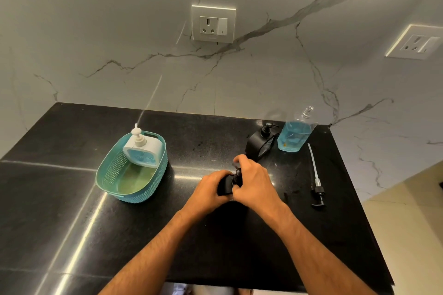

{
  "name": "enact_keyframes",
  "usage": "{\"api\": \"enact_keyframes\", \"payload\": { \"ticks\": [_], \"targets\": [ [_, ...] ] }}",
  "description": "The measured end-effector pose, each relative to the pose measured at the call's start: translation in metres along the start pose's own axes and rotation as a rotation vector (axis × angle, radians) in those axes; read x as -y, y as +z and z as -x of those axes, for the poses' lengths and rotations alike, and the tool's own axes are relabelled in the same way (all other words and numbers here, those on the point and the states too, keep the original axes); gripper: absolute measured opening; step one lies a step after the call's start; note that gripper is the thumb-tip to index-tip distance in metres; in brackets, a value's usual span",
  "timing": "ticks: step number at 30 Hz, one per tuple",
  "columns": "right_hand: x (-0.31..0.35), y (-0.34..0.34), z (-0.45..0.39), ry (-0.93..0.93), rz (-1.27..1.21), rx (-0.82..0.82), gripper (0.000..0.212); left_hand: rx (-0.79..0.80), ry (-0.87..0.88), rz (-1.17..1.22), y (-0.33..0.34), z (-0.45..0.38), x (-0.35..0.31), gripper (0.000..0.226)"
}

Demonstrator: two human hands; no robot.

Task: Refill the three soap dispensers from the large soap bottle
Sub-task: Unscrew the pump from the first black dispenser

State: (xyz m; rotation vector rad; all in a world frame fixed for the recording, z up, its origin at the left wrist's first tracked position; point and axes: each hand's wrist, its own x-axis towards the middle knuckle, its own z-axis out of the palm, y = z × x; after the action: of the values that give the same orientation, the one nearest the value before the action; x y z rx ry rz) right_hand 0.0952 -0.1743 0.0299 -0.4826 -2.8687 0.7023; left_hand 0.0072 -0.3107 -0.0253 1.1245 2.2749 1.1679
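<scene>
A small black soap dispenser (224,187) stands on the black counter in the middle. My left hand (211,190) grips its body from the left. My right hand (254,181) curls round its black pump head (237,176) on top. A second black dispenser (260,142) with its pump on stands behind, near the wall. Beside it on the right is the large clear soap bottle (296,135), uncapped and partly full of blue liquid. Its pump with a long tube (316,179) lies on the counter at the right. A white and blue dispenser (143,151) leans inside the teal basket (115,175).
The black counter (72,199) ends at a front edge near me and a right edge past the loose pump. A marble wall with two power sockets (213,23) rises behind. The teal basket sits left of centre.
</scene>
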Motion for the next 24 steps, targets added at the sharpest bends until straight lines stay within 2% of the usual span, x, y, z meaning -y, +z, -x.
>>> {"api": "enact_keyframes", "payload": {
  "ticks": [3, 8, 14, 24],
  "targets": [
    [0.002, -0.001, 0.000, -0.014, -0.013, 0.063, 0.079, 0.000, 0.008, 0.013, 0.000, 0.001, 0.001, 0.048],
    [0.005, -0.003, -0.001, -0.007, 0.044, -0.009, 0.054, 0.020, 0.001, -0.004, -0.003, -0.001, 0.000, 0.049],
    [0.007, -0.022, -0.002, 0.001, -0.096, -0.018, 0.051, 0.068, 0.001, -0.039, -0.008, -0.002, 0.004, 0.051],
    [-0.001, -0.061, 0.011, 0.086, -0.126, -0.109, 0.041, 0.037, -0.022, -0.008, -0.003, 0.000, 0.011, 0.054]
  ]
}}
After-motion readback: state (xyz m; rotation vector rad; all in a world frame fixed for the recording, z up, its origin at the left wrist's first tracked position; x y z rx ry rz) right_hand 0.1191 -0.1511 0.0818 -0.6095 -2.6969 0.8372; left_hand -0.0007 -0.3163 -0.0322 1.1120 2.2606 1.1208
